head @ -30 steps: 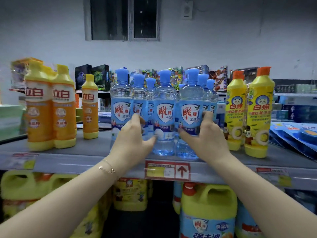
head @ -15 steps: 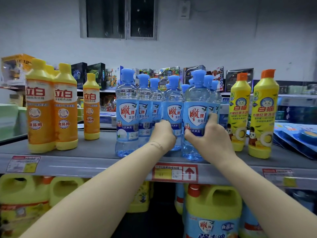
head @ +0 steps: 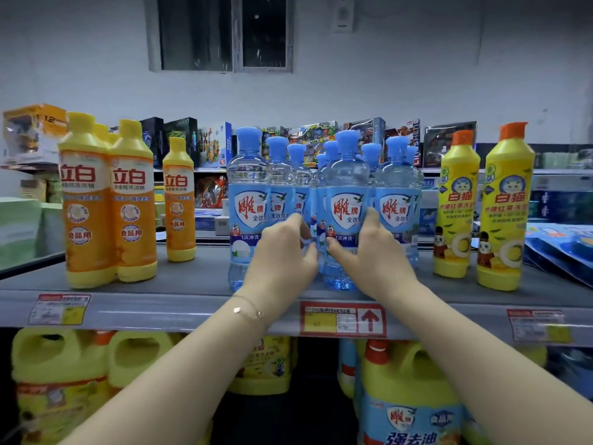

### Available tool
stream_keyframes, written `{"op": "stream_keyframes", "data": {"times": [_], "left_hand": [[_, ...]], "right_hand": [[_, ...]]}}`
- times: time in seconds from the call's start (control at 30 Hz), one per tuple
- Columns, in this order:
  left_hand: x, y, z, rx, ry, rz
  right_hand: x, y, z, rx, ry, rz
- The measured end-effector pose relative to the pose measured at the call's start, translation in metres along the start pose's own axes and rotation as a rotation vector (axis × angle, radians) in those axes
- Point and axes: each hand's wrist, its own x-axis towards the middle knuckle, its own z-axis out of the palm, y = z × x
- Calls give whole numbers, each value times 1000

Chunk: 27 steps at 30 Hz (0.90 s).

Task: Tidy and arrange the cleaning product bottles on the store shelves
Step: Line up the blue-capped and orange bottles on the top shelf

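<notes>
Several clear blue-capped detergent bottles stand clustered mid-shelf on the grey shelf (head: 192, 293). My right hand (head: 369, 255) grips the front centre blue bottle (head: 345, 187), thumb on its label. My left hand (head: 282, 255) reaches between that bottle and the left front blue bottle (head: 247, 203), fingers curled on a bottle behind; which one is hidden. Orange bottles (head: 106, 203) stand at the left, with a smaller orange bottle (head: 179, 200) beside them. Two yellow bottles with orange caps (head: 507, 207) stand at the right.
Yellow jugs (head: 61, 380) and a blue-labelled yellow jug (head: 407, 396) fill the lower shelf. Price tags (head: 341, 319) line the shelf edge. Toy boxes (head: 449, 146) sit on a shelf behind. Blue packets (head: 564, 248) lie at far right.
My left hand moved right, from the left front bottle into the gap beside the centre bottle. My right hand shifted from the right front bottle to the centre front one.
</notes>
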Motion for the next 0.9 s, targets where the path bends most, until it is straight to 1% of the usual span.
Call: {"op": "stream_keyframes", "data": {"times": [0.07,0.13,0.17,0.23,0.27,0.33,0.4,0.47,0.5,0.57,0.63,0.77,0.83,0.9], "left_hand": [[-8,-6,-12,85,144,125],[-14,-16,-25,155,291,197],[-15,-22,-31,173,342,181],[-15,-34,-42,156,346,42],[-14,-42,-45,148,303,-56],[-6,-57,-48,92,143,-278],[4,-69,-48,-143,-59,-485],[10,-75,-46,-351,-213,-588],[14,-77,-45,-403,-257,-587],[19,-75,-44,-424,-337,-531],[22,-70,-48,-408,-424,-488],[27,-68,-51,-352,-569,-487],[29,-69,-50,-362,-597,-473],[30,-68,-45,-373,-605,-453]], "right_hand": [[2,-3,6,-4,-15,14],[2,-5,8,-10,-27,38],[1,-6,8,-9,-12,46],[-4,-9,6,-7,80,25],[-7,-12,6,-19,135,-12],[-15,-19,4,-25,187,-120],[-19,-29,5,-4,142,-252],[-17,-41,10,25,26,-305],[-14,-47,13,61,-47,-279],[-5,-57,20,114,-203,-156],[3,-64,26,107,-284,-71],[8,-65,34,90,-358,12],[7,-63,37,71,-386,32],[5,-61,36,66,-371,20]]}}
